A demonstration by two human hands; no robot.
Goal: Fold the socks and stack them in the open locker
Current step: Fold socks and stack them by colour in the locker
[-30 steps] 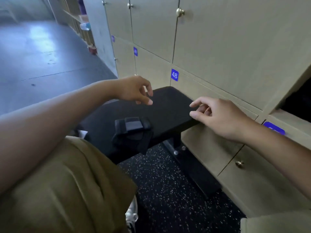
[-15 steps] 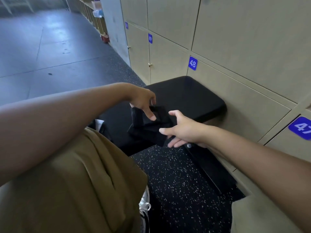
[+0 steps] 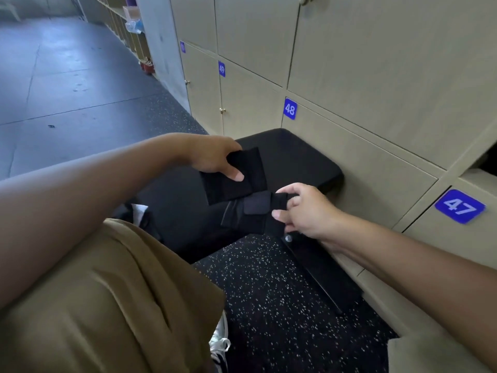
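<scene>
Both hands have lifted the socks since half a second ago. The left hand (image 3: pixel 212 157) pinches one flat folded black sock (image 3: pixel 239 175). Just below it, the right hand (image 3: pixel 304 211) grips the other bunched black sock (image 3: pixel 252 214), above the black padded bench (image 3: pixel 295 157), probably for stacking. Blue tags read 47 (image 3: pixel 460 206), 48 (image 3: pixel 290 109) and 49 (image 3: pixel 221 69).

We see two black folded socks. One folded sock (image 3: pixel 236 175) is a flat dark square, held up a little above the black surface (image 3: pixel 295 160), near its front edge. The other folded sock (image 3: pixel 250 214) is a thicker bundle with a band wrapped over it, just below the first and touching it. The open locker (image 3: pixel 484 164) shows only as a dark gap at the far right.
</scene>
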